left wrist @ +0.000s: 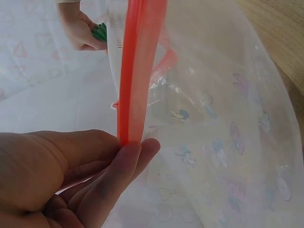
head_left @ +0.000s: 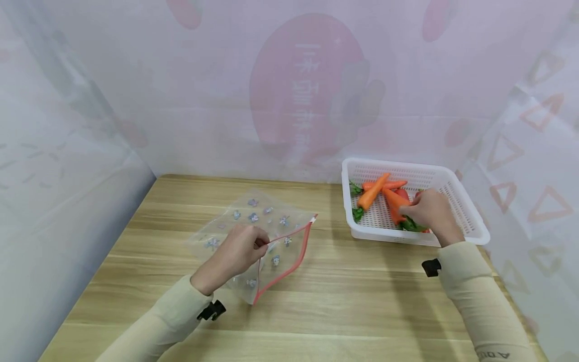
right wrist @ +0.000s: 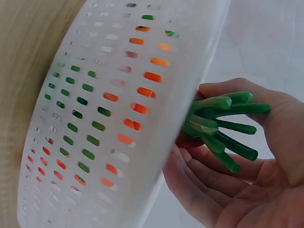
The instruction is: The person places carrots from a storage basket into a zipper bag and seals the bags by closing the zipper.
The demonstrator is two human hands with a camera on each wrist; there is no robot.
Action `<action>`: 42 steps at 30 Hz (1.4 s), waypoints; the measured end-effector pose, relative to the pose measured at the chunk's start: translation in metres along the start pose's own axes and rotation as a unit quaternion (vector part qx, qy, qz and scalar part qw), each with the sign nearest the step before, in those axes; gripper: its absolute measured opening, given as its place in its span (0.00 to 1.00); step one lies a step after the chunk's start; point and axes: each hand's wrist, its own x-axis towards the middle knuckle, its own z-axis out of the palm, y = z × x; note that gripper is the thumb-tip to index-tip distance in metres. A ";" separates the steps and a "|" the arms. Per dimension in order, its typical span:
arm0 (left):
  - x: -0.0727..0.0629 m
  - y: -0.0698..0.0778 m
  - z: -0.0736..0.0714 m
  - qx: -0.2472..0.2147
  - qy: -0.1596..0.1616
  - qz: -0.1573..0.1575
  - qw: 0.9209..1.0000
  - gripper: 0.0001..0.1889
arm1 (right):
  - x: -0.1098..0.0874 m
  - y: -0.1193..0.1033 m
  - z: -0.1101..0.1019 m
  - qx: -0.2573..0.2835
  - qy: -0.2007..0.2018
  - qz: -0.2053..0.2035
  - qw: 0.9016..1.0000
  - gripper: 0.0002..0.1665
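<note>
Between thumb and fingers, my left hand (head_left: 237, 251) pinches the red zip edge (left wrist: 135, 71) of a clear plastic zip bag (head_left: 242, 203) printed with small cartoon figures. The bag lies on the table with its mouth partly spread toward the right. My right hand (head_left: 429, 211) reaches over the near rim of a white perforated basket (head_left: 375, 233). In the right wrist view its fingers hold a carrot just below the green leafy top (right wrist: 221, 121); basket wall and fingers hide most of that carrot.
More orange carrots (head_left: 373, 193) lie in the basket, with red produce (head_left: 401, 193) partly hidden among them. The wooden table (head_left: 334, 301) meets pale printed sheeting (head_left: 199, 100) at the back and both sides. The basket stands at the back right, near the sheeting.
</note>
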 end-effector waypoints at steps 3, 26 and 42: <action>0.000 -0.001 0.000 0.002 0.000 -0.001 1.000 0.05 | -0.001 -0.001 -0.005 0.007 -0.002 -0.001 1.000 0.27; 0.003 -0.002 0.000 -0.015 -0.002 0.002 1.000 0.07 | -0.028 -0.019 -0.025 0.031 -0.001 -0.032 0.999 0.29; 0.005 0.002 0.002 -0.004 -0.004 -0.015 1.000 0.05 | -0.056 -0.046 -0.027 0.042 0.009 -0.091 0.995 0.25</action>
